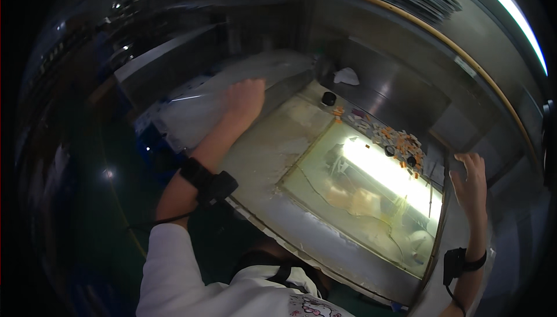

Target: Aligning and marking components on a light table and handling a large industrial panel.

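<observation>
My left hand (246,99) is over the left end of the bench, its fingers curled and smeared by motion. Around it lies a clear, shiny plastic sheet (203,114); whether the fingers grip its edge is hard to make out. To the right, my right hand (471,180) is raised beside the right edge of a glass panel (325,195), fingers apart and nothing in them. The glass is set into the bench and reflects a long bright lamp. A dark band with a small black device (217,186) sits on my left forearm, and a similar black device (455,265) on my right wrist.
Many small orange and white pieces (394,137) lie along the far edge of the glass, with small black round items (329,98) nearby. A crumpled white cloth (347,76) rests farther back by a metal wall. Green floor (116,230) shows at left.
</observation>
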Motion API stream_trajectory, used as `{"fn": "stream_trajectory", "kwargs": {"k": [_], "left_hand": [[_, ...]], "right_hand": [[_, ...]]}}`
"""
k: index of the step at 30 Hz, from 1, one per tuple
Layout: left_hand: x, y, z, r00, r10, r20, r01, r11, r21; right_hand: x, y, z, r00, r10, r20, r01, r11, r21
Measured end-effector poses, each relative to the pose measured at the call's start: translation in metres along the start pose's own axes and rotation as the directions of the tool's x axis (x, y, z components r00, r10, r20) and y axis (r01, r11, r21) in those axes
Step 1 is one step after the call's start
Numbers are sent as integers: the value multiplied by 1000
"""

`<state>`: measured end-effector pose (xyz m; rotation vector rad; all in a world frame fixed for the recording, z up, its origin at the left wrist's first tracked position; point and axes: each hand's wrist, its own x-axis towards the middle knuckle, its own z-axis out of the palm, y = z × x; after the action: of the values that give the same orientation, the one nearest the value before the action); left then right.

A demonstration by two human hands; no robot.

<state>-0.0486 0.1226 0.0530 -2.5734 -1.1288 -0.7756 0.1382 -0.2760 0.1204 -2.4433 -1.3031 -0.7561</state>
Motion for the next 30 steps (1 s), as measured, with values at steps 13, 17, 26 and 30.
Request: {"fn": "stream_trajectory", "kwargs": {"k": [13, 17, 26, 30], "left_hand": [[-50, 93, -41, 565, 241, -789, -686, 668, -287], [-123, 130, -8, 479, 593, -647, -861, 174, -478], [-141, 106, 14, 287, 894, -344, -796, 22, -605], [-135, 96, 0, 254, 928, -274, -810, 49, -584]], "right_hand": [[-60, -1, 44, 696, -48, 717, -691, 230, 686], [-92, 1, 75, 416, -15, 909, -884, -239, 401], [-93, 16, 83, 375, 215, 902, -893, -179, 414], [-77, -5, 88, 532, 160, 832, -843, 195, 502]]}}
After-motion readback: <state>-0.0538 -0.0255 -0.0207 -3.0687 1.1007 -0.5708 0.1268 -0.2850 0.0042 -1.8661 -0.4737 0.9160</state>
